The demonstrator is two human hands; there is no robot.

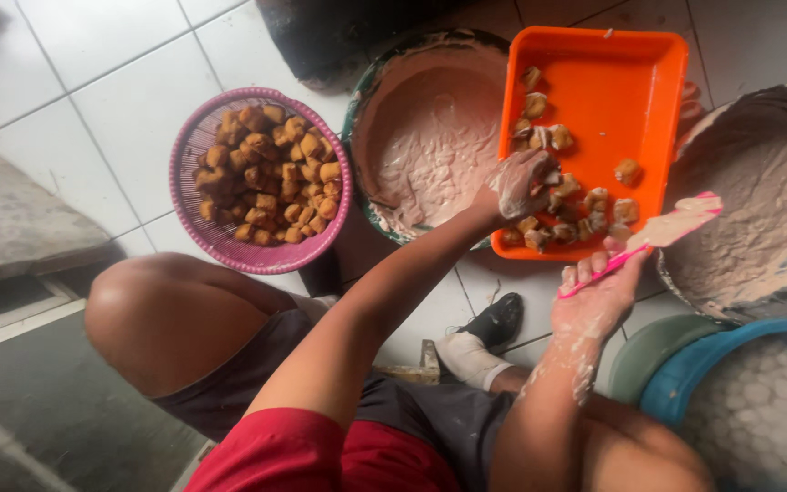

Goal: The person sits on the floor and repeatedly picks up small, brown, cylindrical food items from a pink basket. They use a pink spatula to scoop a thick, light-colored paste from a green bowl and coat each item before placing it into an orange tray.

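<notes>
White tiled floor [120, 118], person seated low. Left hand [521, 185], paste-coated, closed around a filled tofu puff [539, 178] above the orange tray [612, 82] of filled pieces. Right hand [598, 296] grips a pink spatula [658, 239] smeared with paste. Pink basket [189, 191] of fried tofu puffs [266, 173] at left; paste bowl [430, 137] between basket and tray.

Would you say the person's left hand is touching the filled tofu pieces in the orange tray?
Touching. The head view shows the left hand, coated in paste, resting directly on the tofu pieces inside the orange tray, with no gap visible.
</notes>
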